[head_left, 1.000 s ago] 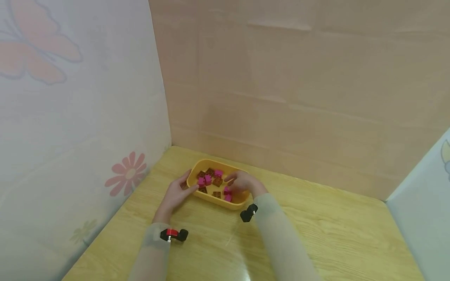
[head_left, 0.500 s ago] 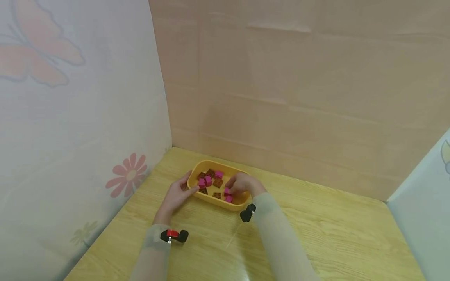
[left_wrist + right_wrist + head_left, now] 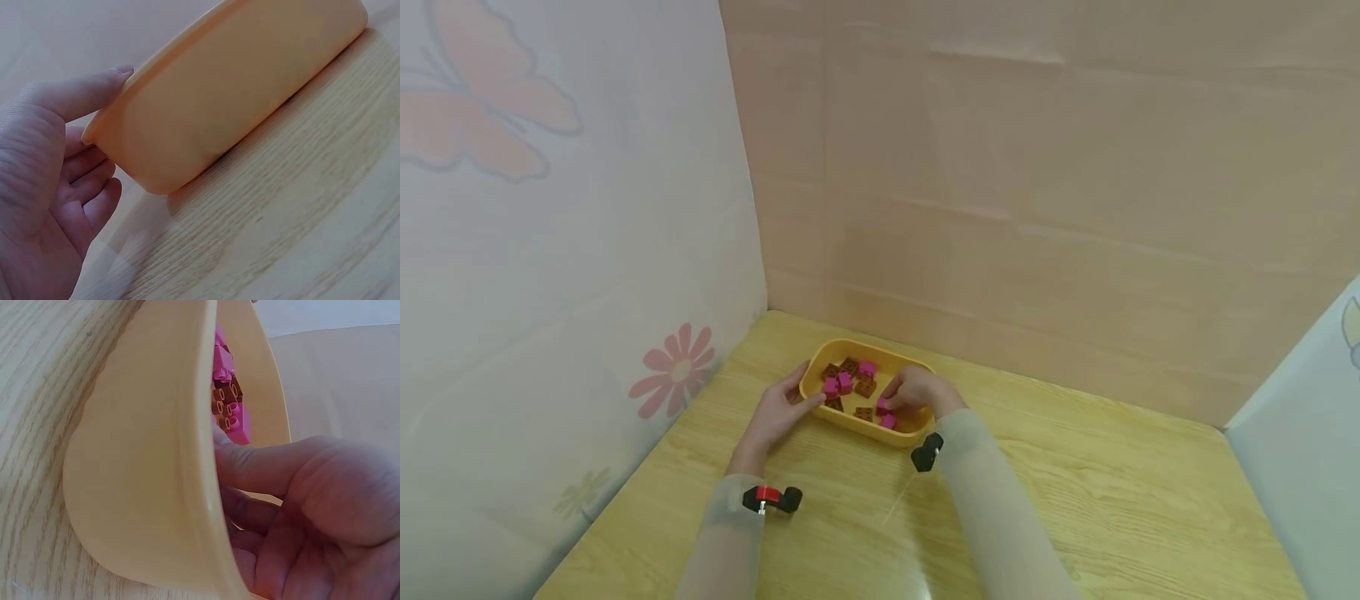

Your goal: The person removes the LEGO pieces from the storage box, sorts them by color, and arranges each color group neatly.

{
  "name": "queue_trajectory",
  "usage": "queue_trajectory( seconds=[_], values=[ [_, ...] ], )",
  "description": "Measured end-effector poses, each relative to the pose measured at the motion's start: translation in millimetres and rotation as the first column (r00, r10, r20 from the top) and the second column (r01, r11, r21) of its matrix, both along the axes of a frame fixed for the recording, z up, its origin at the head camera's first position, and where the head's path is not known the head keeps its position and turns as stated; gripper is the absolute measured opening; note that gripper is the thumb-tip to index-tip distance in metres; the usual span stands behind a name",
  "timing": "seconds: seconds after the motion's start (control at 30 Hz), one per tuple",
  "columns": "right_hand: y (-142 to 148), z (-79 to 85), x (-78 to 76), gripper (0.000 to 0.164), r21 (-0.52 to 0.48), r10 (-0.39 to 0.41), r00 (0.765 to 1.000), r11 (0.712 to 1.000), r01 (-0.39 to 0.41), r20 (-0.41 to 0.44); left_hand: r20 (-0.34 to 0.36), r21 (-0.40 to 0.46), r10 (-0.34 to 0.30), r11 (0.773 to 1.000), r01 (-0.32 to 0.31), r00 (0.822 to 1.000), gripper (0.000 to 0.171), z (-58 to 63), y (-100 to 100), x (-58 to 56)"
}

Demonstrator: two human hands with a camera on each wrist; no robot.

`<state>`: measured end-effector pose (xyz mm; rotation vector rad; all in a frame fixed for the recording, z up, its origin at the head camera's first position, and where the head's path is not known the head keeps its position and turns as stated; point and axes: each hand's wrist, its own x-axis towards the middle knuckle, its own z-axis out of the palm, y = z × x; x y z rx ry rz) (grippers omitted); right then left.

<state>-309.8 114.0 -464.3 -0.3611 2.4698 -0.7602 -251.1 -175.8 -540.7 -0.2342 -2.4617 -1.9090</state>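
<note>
A yellow plastic bin [image 3: 853,427] stands on the table, with pink and brown toy building blocks inside. At its left end my left hand [image 3: 777,412] grips the rim; the left wrist view shows the thumb on the rim's edge and the other fingers curled behind the end wall. My right hand [image 3: 919,390] reaches into the bin's right end and pinches a pink building block [image 3: 882,406] there. Another pink block [image 3: 888,422] lies just in front of it, and a brown block [image 3: 863,413] to its left. The bin wall partly hides the right fingertips in the right wrist view.
More blocks cluster at the bin's left end, among them a pink block [image 3: 845,382] and a brown block [image 3: 848,366]. The wood-grain table [image 3: 1120,500] meets a tan wall covering [image 3: 1037,250] behind the bin and a flowered white wall [image 3: 587,275] at left.
My right hand's fingers have lowered and closed onto the pink block, which has shifted slightly left. My left hand keeps its hold on the bin's end.
</note>
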Motion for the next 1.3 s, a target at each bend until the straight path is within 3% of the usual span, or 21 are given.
queue_trajectory(
  seconds=[0.2,0.47,0.8,1.3],
  values=[
    [0.8,2.9,1.5,0.021,-0.039,0.016,1.0,0.999,-0.016,0.005,-0.006,-0.004,0.026,1.0,-0.026,1.0,0.082,-0.6,-0.3,-0.4],
    [1.6,6.7,2.8,0.024,-0.16,0.039,0.996,0.987,-0.026,0.077,-0.007,-0.022,0.029,0.999,-0.029,1.0,0.083,2.0,-0.7,0.6],
    [1.9,7.6,-1.1,0.024,-0.098,0.073,0.995,0.993,-0.067,0.061,0.019,-0.001,0.031,1.0,-0.031,0.999,0.083,2.4,-1.3,-1.3],
    [5.2,10.2,-1.3,0.026,-0.144,0.088,0.989,0.987,-0.07,0.116,0.003,0.047,-0.004,0.999,0.003,1.0,0.084,1.3,-0.5,-2.8]
  ],
)
